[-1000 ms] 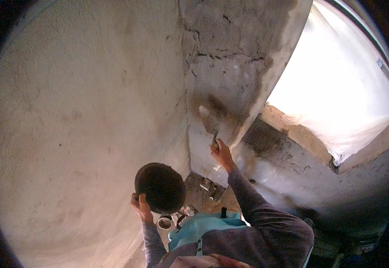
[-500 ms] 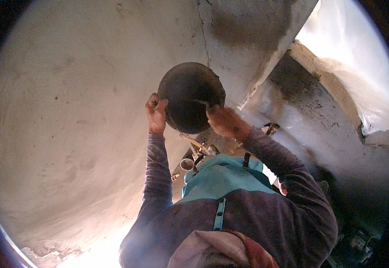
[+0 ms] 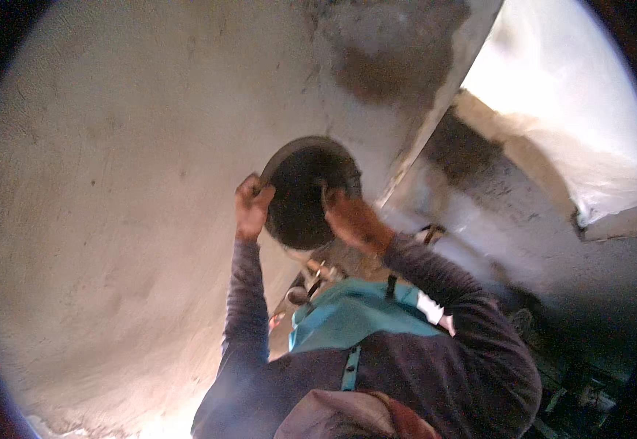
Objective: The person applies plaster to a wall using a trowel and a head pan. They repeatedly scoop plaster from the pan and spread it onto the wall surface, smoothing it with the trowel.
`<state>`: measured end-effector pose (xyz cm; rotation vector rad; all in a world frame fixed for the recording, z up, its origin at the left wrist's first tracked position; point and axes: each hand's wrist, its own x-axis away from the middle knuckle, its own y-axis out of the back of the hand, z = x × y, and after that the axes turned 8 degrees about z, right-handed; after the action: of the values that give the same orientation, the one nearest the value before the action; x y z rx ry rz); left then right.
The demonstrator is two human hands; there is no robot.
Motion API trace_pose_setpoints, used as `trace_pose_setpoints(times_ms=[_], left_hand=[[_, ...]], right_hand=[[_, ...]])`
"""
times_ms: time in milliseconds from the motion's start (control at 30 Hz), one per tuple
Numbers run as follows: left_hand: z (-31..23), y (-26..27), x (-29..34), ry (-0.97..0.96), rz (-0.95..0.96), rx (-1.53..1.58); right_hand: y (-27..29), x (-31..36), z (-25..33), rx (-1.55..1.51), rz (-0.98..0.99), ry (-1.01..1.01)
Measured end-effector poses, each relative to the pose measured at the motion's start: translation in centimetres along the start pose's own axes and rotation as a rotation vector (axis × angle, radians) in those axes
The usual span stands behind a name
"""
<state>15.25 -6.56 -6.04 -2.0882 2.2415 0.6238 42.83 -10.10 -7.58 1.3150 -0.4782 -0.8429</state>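
A round, dark bucket-like vessel (image 3: 296, 216) is held up in front of the pale wall, its open mouth toward me and its inside nearly black. My left hand (image 3: 253, 205) grips its left rim, thumb over the edge. Over the right part of the mouth is my right hand (image 3: 355, 219), its fingers curled and slightly blurred. A short thin thing appears at those fingertips, too unclear to name. The bottom of the vessel is lost in shadow.
A plastered, stained wall (image 3: 113, 146) fills the left and top. To the right are a ledge (image 3: 531, 157) and whitish sheeting (image 3: 575, 88) in bright light. Below the vessel, a small round cup-like container (image 3: 298, 295) sits among cluttered things by my turquoise apron (image 3: 355, 314).
The vessel and both hands appear lower in the picture, and the vessel is tilted so more of its upper rim shows. My right hand has moved inward over the mouth.
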Motion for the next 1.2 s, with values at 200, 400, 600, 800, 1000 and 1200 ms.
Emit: trace_pose_setpoints(times_ms=[200, 400, 600, 800, 1000, 1200], left_hand=[[-1.8, -1.4, -0.4, -0.001, 0.015, 0.09], [-2.8, -3.6, 0.6, -0.007, 0.024, -0.112], [-2.1, -4.9, 1.5, -0.051, 0.016, 0.024], [-0.9, -5.6, 2.4, -0.056, -0.037, 0.117], [0.2, -5.4, 3.7, 0.005, -0.234, 0.298], [3.0, -4.8, 5.6, 0.041, -0.396, 0.425]], right_hand=[[-0.4, 1.0, -1.2, 0.128, 0.017, 0.047], [-0.7, 1.3, -2.7, -0.013, 0.313, -0.056], [-0.5, 2.4, -2.4, -0.307, 0.347, 0.109], [1.5, 3.0, -2.4, -0.848, 0.548, -0.022], [2.0, 3.5, -3.0, -1.139, 0.628, -0.129], [5.9, 5.2, -3.9, -1.054, 0.466, -0.145]])
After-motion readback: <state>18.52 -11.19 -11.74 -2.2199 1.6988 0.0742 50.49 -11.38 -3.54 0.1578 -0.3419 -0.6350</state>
